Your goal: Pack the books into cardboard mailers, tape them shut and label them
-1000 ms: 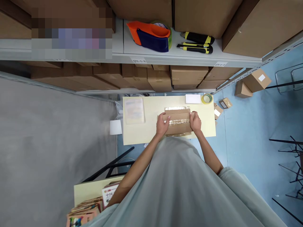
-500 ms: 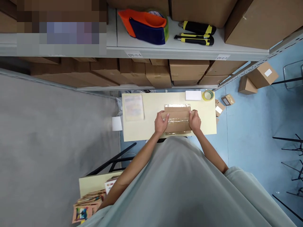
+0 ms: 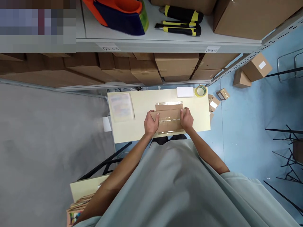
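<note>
Between my two hands is a brown cardboard box [image 3: 169, 124] with a strip of clear, shiny tape running across it. My left hand [image 3: 151, 122] grips its left end, thumb on the near face. On the right end my right hand [image 3: 187, 119] is closed in the same way, its thumb also on the cardboard. A further brown cardboard piece [image 3: 169, 107] with shiny tape along its far edge shows just beyond; I cannot tell whether it is a flap of the same box. The pale yellow table [image 3: 142, 97] lies under them.
On the table are a tape roll [image 3: 201, 90], a white pad [image 3: 185, 91] and a flat wrapped packet [image 3: 121, 107]. Overhead, a shelf [image 3: 151, 45] carries box cutters [image 3: 178, 29] and an orange-and-blue tape dispenser [image 3: 120, 15]. Cardboard boxes [image 3: 257, 66] sit at right; a stack of booklets [image 3: 80, 205] lies lower left.
The view has shifted, so the table, shelf and hands appear further left. Both hands keep their hold on the box, which looks much the same.
</note>
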Action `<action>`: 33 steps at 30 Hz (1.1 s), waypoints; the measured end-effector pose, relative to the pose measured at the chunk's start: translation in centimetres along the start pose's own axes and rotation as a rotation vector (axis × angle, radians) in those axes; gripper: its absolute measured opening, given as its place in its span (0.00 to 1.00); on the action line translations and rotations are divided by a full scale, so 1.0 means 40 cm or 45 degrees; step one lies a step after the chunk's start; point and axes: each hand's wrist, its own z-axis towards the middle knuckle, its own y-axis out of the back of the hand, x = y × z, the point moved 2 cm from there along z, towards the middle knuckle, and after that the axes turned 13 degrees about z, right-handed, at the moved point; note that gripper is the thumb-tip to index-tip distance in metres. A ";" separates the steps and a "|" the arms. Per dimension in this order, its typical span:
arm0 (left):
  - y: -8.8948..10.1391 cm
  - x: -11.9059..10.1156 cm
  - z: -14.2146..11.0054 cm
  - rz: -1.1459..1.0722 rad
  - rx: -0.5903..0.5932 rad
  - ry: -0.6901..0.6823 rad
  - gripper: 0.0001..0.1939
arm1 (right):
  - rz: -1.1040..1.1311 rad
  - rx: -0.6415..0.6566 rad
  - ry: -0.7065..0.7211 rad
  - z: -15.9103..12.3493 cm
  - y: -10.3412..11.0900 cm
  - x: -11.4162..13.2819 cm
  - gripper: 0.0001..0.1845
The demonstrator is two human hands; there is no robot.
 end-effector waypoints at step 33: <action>-0.056 0.023 0.010 -0.192 -0.170 -0.146 0.24 | -0.735 -0.234 1.132 0.308 0.029 1.030 0.37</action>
